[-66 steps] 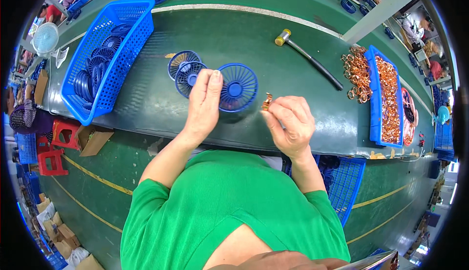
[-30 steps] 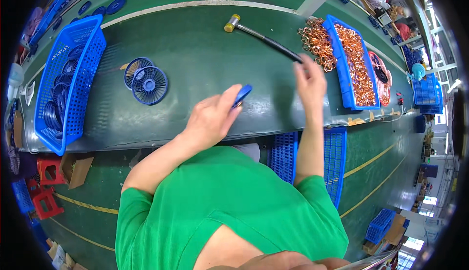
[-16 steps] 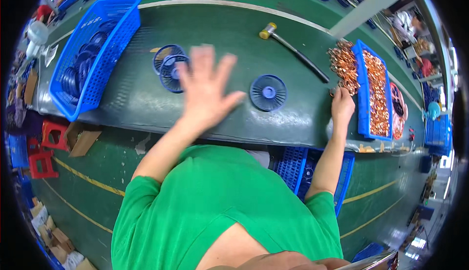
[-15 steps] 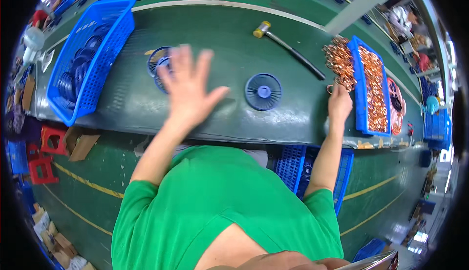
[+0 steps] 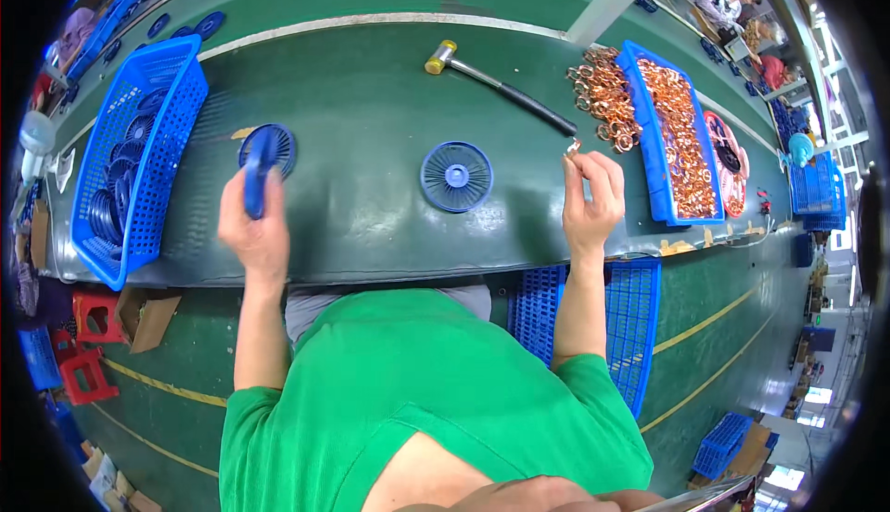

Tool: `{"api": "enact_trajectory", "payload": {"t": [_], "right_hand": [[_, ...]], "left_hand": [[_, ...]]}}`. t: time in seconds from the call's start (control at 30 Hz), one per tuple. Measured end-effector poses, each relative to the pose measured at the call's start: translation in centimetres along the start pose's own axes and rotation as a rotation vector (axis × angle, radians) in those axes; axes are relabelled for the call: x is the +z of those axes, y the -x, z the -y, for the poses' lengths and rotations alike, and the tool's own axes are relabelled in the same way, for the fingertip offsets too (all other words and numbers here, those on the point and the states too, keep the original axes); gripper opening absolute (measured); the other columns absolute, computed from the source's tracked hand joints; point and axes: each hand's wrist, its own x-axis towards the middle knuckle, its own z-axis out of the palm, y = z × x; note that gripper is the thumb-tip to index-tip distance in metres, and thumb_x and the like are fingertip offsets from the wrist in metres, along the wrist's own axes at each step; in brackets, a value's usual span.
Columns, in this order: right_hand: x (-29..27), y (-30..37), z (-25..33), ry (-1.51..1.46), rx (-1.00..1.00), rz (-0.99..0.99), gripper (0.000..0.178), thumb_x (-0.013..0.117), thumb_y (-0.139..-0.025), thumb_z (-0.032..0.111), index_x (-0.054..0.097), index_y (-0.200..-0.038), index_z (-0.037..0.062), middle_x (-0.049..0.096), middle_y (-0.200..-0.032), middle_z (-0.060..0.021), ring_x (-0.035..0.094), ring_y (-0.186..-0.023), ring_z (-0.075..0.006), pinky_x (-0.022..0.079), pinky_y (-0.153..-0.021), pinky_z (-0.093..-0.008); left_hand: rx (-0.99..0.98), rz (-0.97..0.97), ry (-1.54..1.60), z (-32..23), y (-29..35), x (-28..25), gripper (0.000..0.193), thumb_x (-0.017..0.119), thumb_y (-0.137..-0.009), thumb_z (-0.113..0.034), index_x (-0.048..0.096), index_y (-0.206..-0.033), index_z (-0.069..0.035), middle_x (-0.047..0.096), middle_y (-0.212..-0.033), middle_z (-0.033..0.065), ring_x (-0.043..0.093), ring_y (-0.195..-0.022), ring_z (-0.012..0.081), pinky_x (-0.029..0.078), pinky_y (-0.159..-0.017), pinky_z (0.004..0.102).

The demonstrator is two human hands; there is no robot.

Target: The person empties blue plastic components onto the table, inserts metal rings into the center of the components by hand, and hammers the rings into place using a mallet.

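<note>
Blue grille (image 5: 260, 171), long axis forward — left hand (image 5: 253, 232) pinching it, right hand (image 5: 594, 206) copper piece (image 5: 573, 147).

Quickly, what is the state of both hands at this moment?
Left hand: closed, holding a blue round grille on edge.
Right hand: fingertips closed, pinching a small copper-coloured piece.

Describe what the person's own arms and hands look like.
Bright green short sleeves end near the elbows, leaving the forearms uncovered. The left hand and right hand are gloveless, with no watch or bracelet showing.
</note>
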Motion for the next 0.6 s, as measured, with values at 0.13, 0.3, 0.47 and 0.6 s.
{"api": "enact_trajectory", "payload": {"t": [0.13,0.3,0.47,0.6], "right_hand": [[0.3,-1.2,5.0,-0.061,-0.217,0.003,0.023,0.080,-0.066,0.002,0.067,-0.084,0.0059,0.062,-0.083,-0.0065,0.059,-0.073,-0.0245,0.047,-0.065,-0.0343],[2.3,-1.2,9.9,-0.279,-0.398,0.072,0.027,0.082,-0.061,0.007,0.068,-0.085,0.0089,0.062,-0.086,-0.0016,0.058,-0.074,-0.0214,0.048,-0.065,-0.0321],[4.2,-1.8,12.1,-0.293,-0.361,0.192,0.024,0.079,-0.062,0.006,0.065,-0.081,0.0081,0.061,-0.084,-0.0032,0.059,-0.075,-0.0226,0.046,-0.065,-0.0344],[5.1,-1.3,13.0,-0.257,-0.232,0.321,0.018,0.074,-0.070,0.004,0.061,-0.083,0.0062,0.061,-0.085,-0.0060,0.058,-0.077,-0.0256,0.045,-0.068,-0.0363]], "left_hand": [[-0.269,0.310,0.388,-7.0,0.1,1.5,0.030,0.051,-0.100,-0.028,0.061,-0.109,0.000,0.062,-0.103,0.0060,0.056,-0.094,0.0127,0.045,-0.087,0.0273],[-0.446,0.569,0.805,-8.0,1.7,4.4,0.047,0.031,-0.105,-0.040,0.056,-0.112,0.000,0.060,-0.105,0.0066,0.057,-0.097,0.0126,0.046,-0.090,0.0277],[-0.401,0.619,0.863,-9.6,1.8,3.5,0.040,0.035,-0.105,-0.033,0.052,-0.118,0.000,0.057,-0.104,0.0039,0.051,-0.094,0.0096,0.043,-0.088,0.0255],[-0.388,0.541,0.768,-9.1,2.5,3.6,0.029,0.045,-0.100,-0.018,0.043,-0.123,0.000,0.058,-0.105,0.0094,0.054,-0.095,0.0139,0.044,-0.087,0.0287]]}}
